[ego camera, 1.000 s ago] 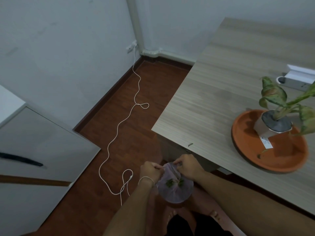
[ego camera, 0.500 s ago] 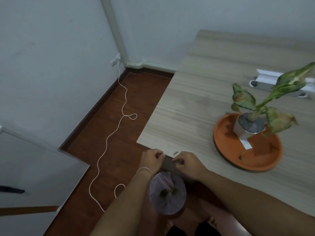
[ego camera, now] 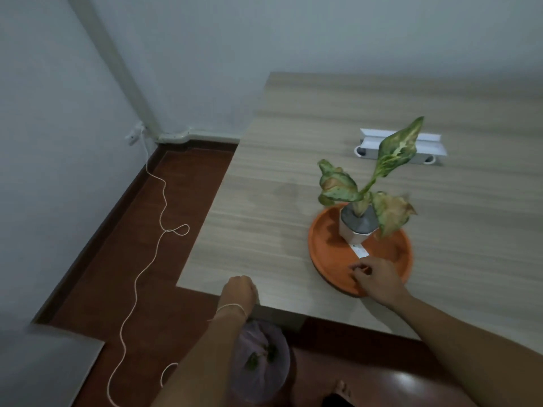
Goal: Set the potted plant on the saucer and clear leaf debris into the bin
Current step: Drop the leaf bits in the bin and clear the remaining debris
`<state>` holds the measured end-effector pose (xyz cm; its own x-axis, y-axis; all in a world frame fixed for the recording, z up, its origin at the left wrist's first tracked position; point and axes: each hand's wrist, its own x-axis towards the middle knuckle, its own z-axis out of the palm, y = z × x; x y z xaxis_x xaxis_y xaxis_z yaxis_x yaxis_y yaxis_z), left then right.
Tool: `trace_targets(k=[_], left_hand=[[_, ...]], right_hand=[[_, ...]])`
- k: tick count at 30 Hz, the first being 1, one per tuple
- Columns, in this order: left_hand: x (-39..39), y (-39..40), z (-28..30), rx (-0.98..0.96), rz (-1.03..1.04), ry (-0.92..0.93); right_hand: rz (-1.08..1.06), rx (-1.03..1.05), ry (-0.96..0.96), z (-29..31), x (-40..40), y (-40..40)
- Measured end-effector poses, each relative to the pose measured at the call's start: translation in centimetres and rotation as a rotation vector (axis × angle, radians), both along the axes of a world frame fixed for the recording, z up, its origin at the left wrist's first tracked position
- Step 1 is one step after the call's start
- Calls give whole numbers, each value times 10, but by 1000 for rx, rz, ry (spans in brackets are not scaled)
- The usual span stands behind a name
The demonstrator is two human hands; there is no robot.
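Observation:
The potted plant [ego camera: 360, 223], in a white faceted pot with variegated leaves, stands upright inside the orange saucer [ego camera: 326, 248] on the wooden table [ego camera: 264, 207]. My right hand [ego camera: 377, 277] reaches over the saucer's near rim with the fingertips pinched together; what they pinch is too small to tell. My left hand [ego camera: 239, 290] is curled into a fist at the table's front edge. Below it on the floor sits the bin [ego camera: 260, 365], lined with a purple bag, with green leaf bits inside.
A white power strip [ego camera: 402, 148] lies on the table behind the plant. A thin white cord [ego camera: 152, 254] trails across the red-brown floor from a wall socket. A grey cabinet corner [ego camera: 50, 368] fills the lower left. My bare foot [ego camera: 342, 389] shows beside the bin.
Both hands rose from the bin's bag. My left hand stopped at the table edge and my right hand moved right onto the saucer's rim. The view swung up and right.

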<state>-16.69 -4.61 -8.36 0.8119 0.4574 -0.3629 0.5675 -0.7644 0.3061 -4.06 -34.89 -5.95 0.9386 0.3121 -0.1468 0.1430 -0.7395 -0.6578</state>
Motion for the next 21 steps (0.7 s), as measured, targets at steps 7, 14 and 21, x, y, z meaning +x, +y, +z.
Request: trace_targets(k=[7, 14, 21], left_hand=[[9, 1, -18, 101, -46, 46], [47, -46, 12, -120, -117, -99], [106, -136, 35, -290, -356, -165]], right_hand=[[9, 9, 7, -6, 7, -32], [-22, -40, 45, -7, 25, -36], [107, -202, 106, -11, 38, -47]])
